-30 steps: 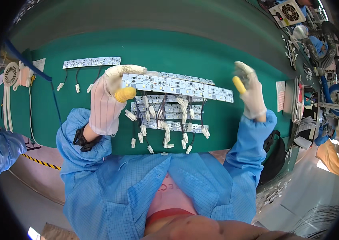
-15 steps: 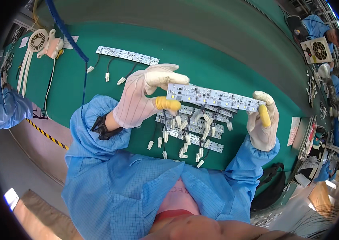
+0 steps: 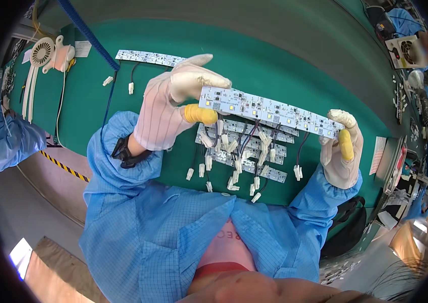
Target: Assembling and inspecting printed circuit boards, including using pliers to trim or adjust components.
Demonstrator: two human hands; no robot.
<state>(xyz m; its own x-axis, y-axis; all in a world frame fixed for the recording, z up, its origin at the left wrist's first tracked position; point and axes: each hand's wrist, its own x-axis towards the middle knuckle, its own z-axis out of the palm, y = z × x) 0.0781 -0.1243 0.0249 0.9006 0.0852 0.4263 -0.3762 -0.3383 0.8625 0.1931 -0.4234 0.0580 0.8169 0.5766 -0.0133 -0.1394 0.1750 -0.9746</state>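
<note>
Between my hands I hold a long white LED circuit board [image 3: 269, 112] above the bench, its right end lower than its left. My left hand [image 3: 176, 96], in a striped glove with a yellow finger cot, pinches the left end. My right hand [image 3: 343, 146], gloved the same way, grips the right end. Dark wires with white plugs hang from the held board; one plug [image 3: 298, 172] dangles near my right hand. Beneath lie several similar LED boards [image 3: 274, 175] in a stack of rows, their wires and white connectors [image 3: 235, 177] spread over them. The held board hides part of them.
Another LED board [image 3: 146, 56] lies behind my left hand on the green mat [image 3: 254, 55]. A small white fan [image 3: 43, 51] stands at the far left, near a hanging blue coiled cord [image 3: 85, 33]. Co-workers' blue sleeves [image 3: 14, 141] show at both sides. A black bag [image 3: 344, 230] hangs at right.
The held board has moved up in view and tilts more, its right end shifted to the right with my right hand. A hanging plug now shows near that hand.
</note>
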